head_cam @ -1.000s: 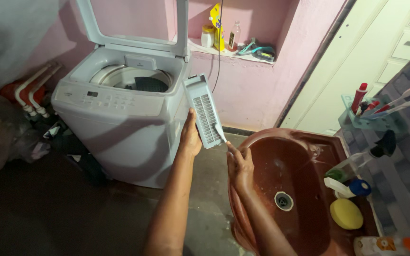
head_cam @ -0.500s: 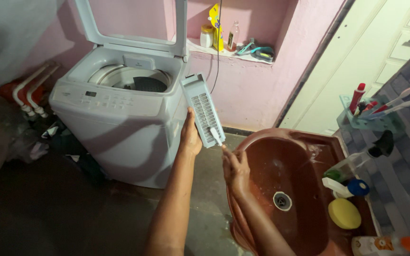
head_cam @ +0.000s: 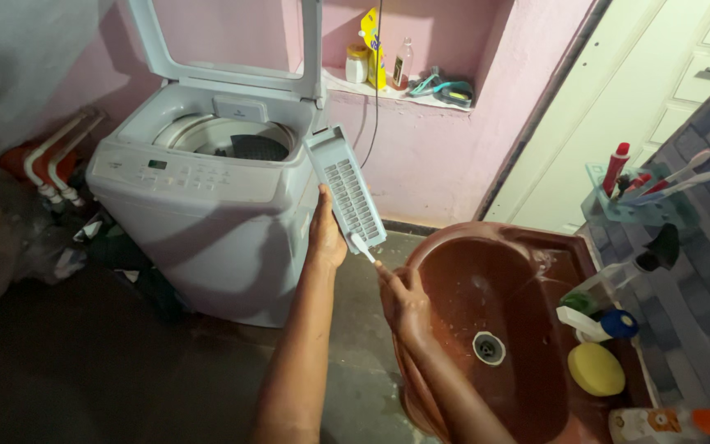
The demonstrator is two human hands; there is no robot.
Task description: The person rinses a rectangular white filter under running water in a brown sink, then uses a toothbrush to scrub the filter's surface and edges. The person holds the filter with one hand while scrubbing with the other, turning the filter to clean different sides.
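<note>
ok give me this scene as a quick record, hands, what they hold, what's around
left hand: holds lint filter upright
right hand: holds small brush, head on filter's lower end
washer: lid open, left of hands
sink: reddish, under right hand
sponge: yellow, on sink's right edge
shelf: bottles, behind washer

Yellow package point(head_cam: 374, 34) on ledge; small washer display point(head_cam: 159, 164).

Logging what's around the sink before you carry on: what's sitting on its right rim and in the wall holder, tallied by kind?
Yellow sponge: 1
Spray bottle: 1
White and blue bottle: 1
Toothbrushes in the holder: 2
Red and white tube: 1
Total: 6
</note>
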